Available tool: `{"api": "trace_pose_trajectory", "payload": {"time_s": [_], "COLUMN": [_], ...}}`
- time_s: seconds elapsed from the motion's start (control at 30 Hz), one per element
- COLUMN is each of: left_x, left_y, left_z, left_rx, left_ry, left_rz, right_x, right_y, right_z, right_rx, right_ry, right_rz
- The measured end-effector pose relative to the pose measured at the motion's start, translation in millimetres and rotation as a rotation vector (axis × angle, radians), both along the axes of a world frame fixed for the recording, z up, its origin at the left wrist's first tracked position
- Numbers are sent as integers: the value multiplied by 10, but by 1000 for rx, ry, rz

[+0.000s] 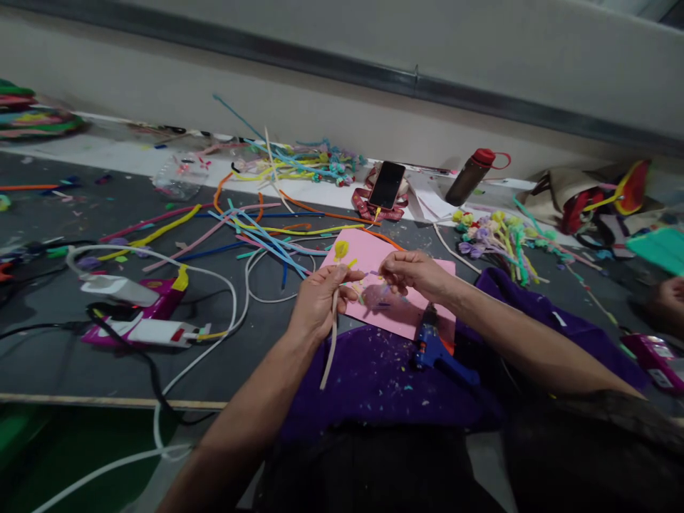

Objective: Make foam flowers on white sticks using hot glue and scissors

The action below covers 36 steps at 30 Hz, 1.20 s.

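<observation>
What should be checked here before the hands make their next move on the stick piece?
1. Left hand grips the pale stick: ok.
2. Right hand pinches something small by the stick's top: cannot tell what, blurred.
3. Pink sheet lies flat under the hands: ok.
4. Blue glue gun lies apart from both hands on the purple cloth: ok.
5. White cable stays off the pink sheet: ok.
6. Phone and bottle stand away from the hands: ok.
</observation>
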State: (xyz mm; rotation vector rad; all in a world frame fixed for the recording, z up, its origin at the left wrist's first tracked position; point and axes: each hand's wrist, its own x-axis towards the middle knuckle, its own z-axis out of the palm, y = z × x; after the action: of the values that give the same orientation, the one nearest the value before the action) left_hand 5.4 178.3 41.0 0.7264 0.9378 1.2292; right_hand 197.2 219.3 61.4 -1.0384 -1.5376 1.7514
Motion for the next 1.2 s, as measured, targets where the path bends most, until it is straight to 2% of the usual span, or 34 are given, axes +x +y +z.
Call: {"api": "trace_pose_trajectory", "payload": {"time_s": [0.2,0.33,0.5,0.67,0.83,1.0,1.2], "left_x": [49,65,59,37,66,124,110], "left_y": [16,-2,-6,9,-15,-41,-13], "left_z": [-86,-108,-99,-93,-82,-82,-134], "left_rx": [-36,5,45,27,38,38,-3], "left_ry": [-47,-21,5,13,22,31,4], "left_rz": [-36,-69,-53,-4,-27,-27,-34], "right_x": [-146,-248,-260,-104,30,-35,-172], "right_y": [-123,-129,-121,-100,-81,-130,-202], "right_z": [100,109,146,133,73,104,165], "right_rx": [85,119,164,156,131,134,241], "right_ry": [166,207,177,83,86,89,-5], "right_rz": [156,228,215,148,103,145,239]}}
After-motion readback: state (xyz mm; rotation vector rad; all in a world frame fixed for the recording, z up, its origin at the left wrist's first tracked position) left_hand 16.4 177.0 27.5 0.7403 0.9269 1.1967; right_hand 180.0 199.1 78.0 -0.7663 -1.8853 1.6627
